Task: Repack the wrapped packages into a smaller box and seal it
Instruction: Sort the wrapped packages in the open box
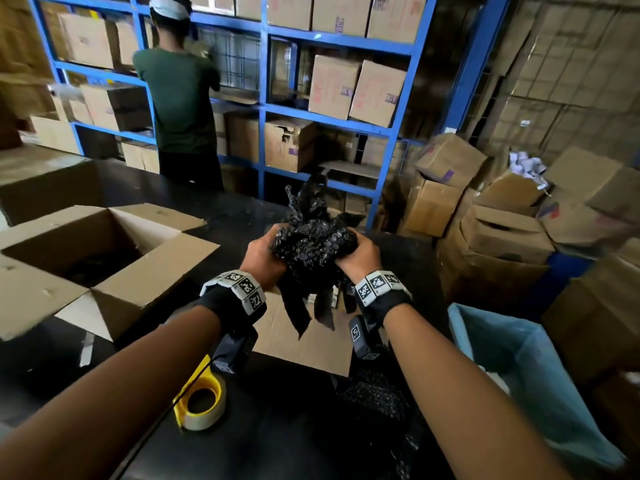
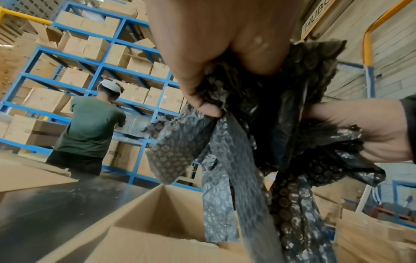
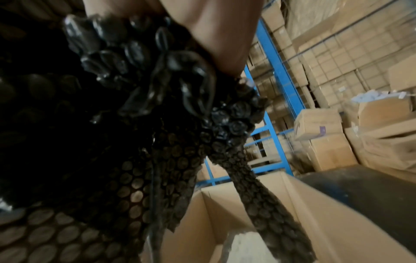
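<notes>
A crumpled wad of black bubble wrap [image 1: 313, 240] is held up above a small open cardboard box [image 1: 304, 341] on the black table. My left hand [image 1: 265, 252] grips its left side and my right hand [image 1: 358, 256] grips its right side, fingers curled into the wrap. Loose strips hang down toward the box. In the left wrist view the left hand [image 2: 216, 53] clutches the bubble wrap [image 2: 258, 124] over the box [image 2: 162, 222]. In the right wrist view the bubble wrap [image 3: 135, 124] fills the frame above the box [image 3: 292, 213]. What lies inside the box is mostly hidden.
A larger open cardboard box [image 1: 93, 261] stands at the left. A yellow tape dispenser with a tape roll [image 1: 202, 398] lies near the front. More black bubble wrap [image 1: 377, 396] lies on the table. A blue-lined bin [image 1: 519, 375] is at the right. A person [image 1: 176, 91] works at blue shelves.
</notes>
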Available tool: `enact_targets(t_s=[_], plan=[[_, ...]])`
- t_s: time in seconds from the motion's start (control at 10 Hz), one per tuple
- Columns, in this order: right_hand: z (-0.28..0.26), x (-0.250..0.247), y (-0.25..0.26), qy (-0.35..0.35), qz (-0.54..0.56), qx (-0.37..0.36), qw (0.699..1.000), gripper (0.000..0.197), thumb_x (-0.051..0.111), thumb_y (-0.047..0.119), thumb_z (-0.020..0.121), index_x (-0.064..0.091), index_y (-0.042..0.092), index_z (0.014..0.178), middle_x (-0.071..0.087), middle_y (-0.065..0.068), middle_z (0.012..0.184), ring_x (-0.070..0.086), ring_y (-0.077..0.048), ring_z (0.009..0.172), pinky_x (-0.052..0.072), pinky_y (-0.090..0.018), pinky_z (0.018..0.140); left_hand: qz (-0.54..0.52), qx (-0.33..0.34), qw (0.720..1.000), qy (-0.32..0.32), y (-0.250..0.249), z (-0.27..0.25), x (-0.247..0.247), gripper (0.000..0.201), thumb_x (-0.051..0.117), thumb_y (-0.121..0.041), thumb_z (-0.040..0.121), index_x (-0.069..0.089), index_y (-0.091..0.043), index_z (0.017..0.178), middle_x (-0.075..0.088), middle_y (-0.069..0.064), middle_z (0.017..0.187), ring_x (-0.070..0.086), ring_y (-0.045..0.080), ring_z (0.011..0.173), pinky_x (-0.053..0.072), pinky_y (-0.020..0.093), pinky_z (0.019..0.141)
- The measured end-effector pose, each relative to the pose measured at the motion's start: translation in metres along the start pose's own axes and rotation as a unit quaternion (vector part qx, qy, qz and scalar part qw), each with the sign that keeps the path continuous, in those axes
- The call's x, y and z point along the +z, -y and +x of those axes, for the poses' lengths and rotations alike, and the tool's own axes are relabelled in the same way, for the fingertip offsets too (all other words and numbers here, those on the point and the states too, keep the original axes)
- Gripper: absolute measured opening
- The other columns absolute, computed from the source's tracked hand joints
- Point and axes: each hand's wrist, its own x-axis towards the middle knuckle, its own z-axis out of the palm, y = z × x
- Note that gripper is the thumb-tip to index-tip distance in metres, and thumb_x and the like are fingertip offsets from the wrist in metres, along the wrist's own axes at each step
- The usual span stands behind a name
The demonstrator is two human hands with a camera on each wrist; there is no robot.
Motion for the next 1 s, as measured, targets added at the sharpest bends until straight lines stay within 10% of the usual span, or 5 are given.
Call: enact_targets(t_s=[0.3,0.5,0.7,0.8,1.0], plan=[[0.094,0.064,-0.047,-0.001,0.002,0.056,0.998,0.057,0.074,0.046,0.061,0.065,0.029,0.114,0.072,0.007,0.103,0.063,-0.007,0.101,0.05,-0.031,0.097,0.012,-0.028,0.997,0.064,0.083,0.093,0.032,0.045,0.068,-0.017,0.08,0.052,-0.018,0.122,0.068,0.007,0.107,0.064,0.025,0.099,0.041,0.022,0.085],[0.137,0.092,-0.09,0.037,-0.013,0.143,0.989,0.035,0.074,0.024,0.075,0.067,0.019,0.109,0.07,0.0,0.107,0.062,-0.018,0.106,0.047,-0.027,0.094,0.089,-0.036,0.978,0.184,0.118,0.147,0.073,0.048,0.062,-0.018,0.084,0.048,-0.015,0.129,0.063,0.015,0.116,0.06,0.032,0.108,0.044,0.034,0.094],[0.14,0.098,-0.131,0.259,-0.141,0.271,0.916,0.052,0.07,0.038,0.082,0.056,0.021,0.129,0.06,-0.004,0.121,0.055,-0.026,0.116,0.038,-0.025,0.087,0.254,-0.068,0.883,0.389,0.146,0.157,0.126,0.046,0.06,-0.023,0.085,0.048,-0.013,0.129,0.059,0.014,0.122,0.058,0.031,0.11,0.048,0.036,0.092],[0.148,0.09,-0.135,0.3,-0.165,0.265,0.901,0.062,0.071,0.037,0.082,0.047,0.021,0.137,0.054,-0.004,0.133,0.05,-0.025,0.123,0.035,-0.023,0.096,0.291,-0.054,0.85,0.435,0.147,0.161,0.139,0.045,0.062,-0.031,0.086,0.053,-0.012,0.126,0.06,0.01,0.122,0.058,0.027,0.11,0.047,0.033,0.09],[0.159,0.075,-0.137,0.299,-0.215,0.249,0.896,0.086,0.077,0.046,0.073,0.035,0.023,0.144,0.046,-0.002,0.142,0.045,-0.025,0.13,0.036,-0.028,0.106,0.347,-0.024,0.846,0.404,0.136,0.168,0.132,0.103,0.057,-0.085,0.056,0.039,-0.024,0.137,0.062,0.007,0.118,0.061,0.03,0.103,0.048,0.034,0.085]])
